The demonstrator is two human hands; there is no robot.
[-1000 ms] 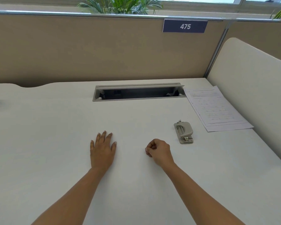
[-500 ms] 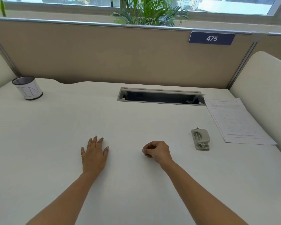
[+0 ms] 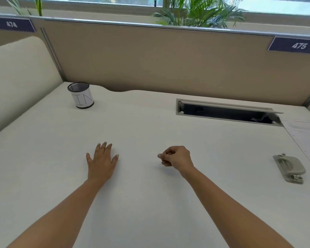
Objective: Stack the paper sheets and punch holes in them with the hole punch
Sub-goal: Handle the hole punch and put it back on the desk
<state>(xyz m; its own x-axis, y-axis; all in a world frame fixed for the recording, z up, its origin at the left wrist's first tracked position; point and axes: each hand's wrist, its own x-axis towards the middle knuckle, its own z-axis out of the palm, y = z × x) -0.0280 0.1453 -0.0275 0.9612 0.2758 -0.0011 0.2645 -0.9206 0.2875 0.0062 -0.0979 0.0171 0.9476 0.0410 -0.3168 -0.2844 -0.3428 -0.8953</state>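
A: Largest first. White desk (image 3: 150,133), tan partition (image 3: 168,59) behind it, open cable slot (image 3: 227,113) sunk into the desk at far right.

B: The task's things?

A: Paper sheets (image 3: 304,133) lie flat at the far right, just past the slot's right end, cut off by the frame edge. Printed; edges look slightly fanned. Can't count them.

B: Hands?

A: Left hand (image 3: 101,161) flat on the desk, palm down, fingers straight and a little spread, holding nothing. Right hand (image 3: 177,157) is beside it but apart, fingers curled in to the thumb in a loose fist; nothing visible in it.

B: The punch?

A: Hole punch (image 3: 289,168), grey, lies on the desk well to the right of the right hand, near the sheets' near edge. Touching them or not, can't tell. Smallest item: mesh cup (image 3: 81,95), upright, far left by the partition.

B: Step in hand?

A: My read: none begun. Neither hand is on paper or punch, so gathering and squaring the sheets is the first thing due.

B: Next move needs what?

A: A reach right, probably with the right hand, uncurling to draw the sheets toward the middle. Thin paper on a smooth top wants a fingertip slide or a lifted corner. Then both hands even the edges before the punch comes to the stack.
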